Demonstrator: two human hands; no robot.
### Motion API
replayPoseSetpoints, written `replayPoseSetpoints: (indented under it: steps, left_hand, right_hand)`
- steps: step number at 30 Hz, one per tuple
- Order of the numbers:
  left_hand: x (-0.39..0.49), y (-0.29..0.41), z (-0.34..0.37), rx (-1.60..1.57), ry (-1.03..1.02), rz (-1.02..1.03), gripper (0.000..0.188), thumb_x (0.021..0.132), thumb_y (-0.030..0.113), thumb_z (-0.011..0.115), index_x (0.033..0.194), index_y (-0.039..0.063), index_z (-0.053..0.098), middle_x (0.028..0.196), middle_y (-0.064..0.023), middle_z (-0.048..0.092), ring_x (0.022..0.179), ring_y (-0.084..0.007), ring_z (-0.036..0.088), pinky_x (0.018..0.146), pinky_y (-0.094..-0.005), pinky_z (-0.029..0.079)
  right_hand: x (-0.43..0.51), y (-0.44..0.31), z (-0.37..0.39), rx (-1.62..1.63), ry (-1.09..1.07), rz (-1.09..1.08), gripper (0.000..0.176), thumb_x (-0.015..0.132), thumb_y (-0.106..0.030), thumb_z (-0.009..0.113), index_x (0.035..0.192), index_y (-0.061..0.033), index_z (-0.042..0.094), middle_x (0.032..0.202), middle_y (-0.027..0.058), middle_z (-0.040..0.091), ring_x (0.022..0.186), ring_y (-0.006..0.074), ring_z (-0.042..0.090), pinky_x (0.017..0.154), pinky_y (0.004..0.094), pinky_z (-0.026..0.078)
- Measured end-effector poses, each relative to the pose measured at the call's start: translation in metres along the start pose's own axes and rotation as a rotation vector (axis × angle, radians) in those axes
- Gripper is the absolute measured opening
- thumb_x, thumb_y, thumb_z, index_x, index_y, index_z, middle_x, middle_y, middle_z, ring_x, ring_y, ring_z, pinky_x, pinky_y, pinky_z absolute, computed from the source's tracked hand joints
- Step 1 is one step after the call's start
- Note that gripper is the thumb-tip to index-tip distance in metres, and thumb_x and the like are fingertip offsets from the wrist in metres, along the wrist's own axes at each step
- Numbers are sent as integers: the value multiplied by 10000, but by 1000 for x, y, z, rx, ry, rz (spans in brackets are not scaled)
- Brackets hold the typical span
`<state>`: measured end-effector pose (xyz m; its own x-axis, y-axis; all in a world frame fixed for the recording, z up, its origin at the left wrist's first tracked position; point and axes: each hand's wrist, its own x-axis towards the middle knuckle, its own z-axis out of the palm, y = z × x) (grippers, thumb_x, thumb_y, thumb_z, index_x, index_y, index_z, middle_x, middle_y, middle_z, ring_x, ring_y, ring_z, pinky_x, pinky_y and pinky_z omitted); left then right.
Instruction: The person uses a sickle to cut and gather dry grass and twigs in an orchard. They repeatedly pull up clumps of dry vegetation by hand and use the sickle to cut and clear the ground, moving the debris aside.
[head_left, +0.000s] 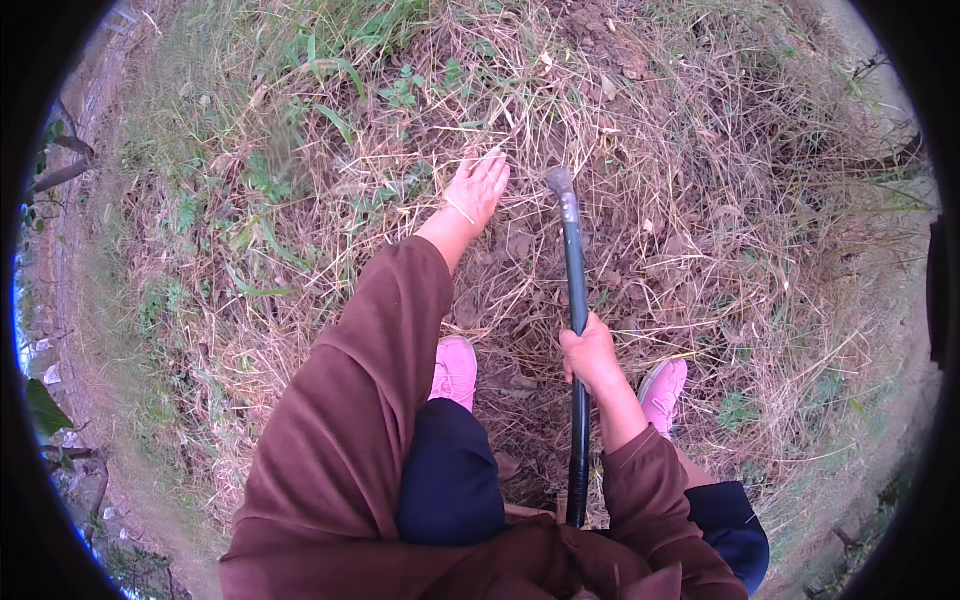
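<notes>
My right hand (592, 352) is wrapped around the dark green handle (574, 270) of a long tool. At the handle's far end sits a metal socket (560, 181); grass hides any blade beyond it, so I cannot tell the tool's exact kind. Stretched forward to the left of that socket, my left hand (478, 186) has its fingers extended and holds nothing that I can see. A pale straw lies across its wrist. Dry cut grass (525, 135) surrounds the hand, over brown soil (480, 285).
My pink shoes (454, 371) rest on the ground on either side of the handle. Green weeds (405, 86) grow ahead, near a mound of bare earth (607, 41). Branches (64, 161) show at the far left, with a paler strip of ground (900, 247) at the right.
</notes>
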<state>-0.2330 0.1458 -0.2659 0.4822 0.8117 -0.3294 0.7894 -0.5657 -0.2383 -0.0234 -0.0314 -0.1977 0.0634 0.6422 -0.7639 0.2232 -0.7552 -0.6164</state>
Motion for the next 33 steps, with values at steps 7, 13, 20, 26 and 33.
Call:
replayPoseSetpoints:
  steps: [7,13,20,26,33]
  left_hand:
    - [14,-17,-8,-31,-287,86,375,879,128,469,1245,50,443,1392,-127,389,1339,-238,307,1109,-486,205]
    - [-1,-19,5,-174,-168,-58,238,908,162,375,1055,67,538,949,-105,683,905,-266,655,913,-459,403]
    - [-12,-10,2,-147,-111,-48,200,860,151,440,933,105,620,887,-54,697,830,-218,674,754,-419,476]
    - [-22,-10,-4,-239,-87,-11,224,837,142,441,841,112,663,841,-107,693,803,-250,675,679,-368,521]
    - [-24,-14,8,-362,-77,-47,264,831,148,413,780,98,666,806,-131,686,770,-274,673,661,-384,523]
  right_hand:
    - [0,-8,-4,-102,38,-12,166,826,-32,523,969,19,457,573,63,514,361,155,492,330,308,415]
    - [34,-32,-8,-202,5,-6,159,823,-55,536,934,34,464,571,87,529,398,171,522,355,331,425]
    - [11,1,-11,-296,82,60,298,812,-91,561,1070,29,474,664,135,585,424,187,562,381,324,462]
    - [-4,14,-6,-192,67,-9,213,798,-47,529,978,43,458,616,118,567,406,198,560,368,331,463]
    - [-7,-7,-1,-278,109,5,241,786,-68,550,984,49,478,638,143,585,427,219,580,390,345,473]
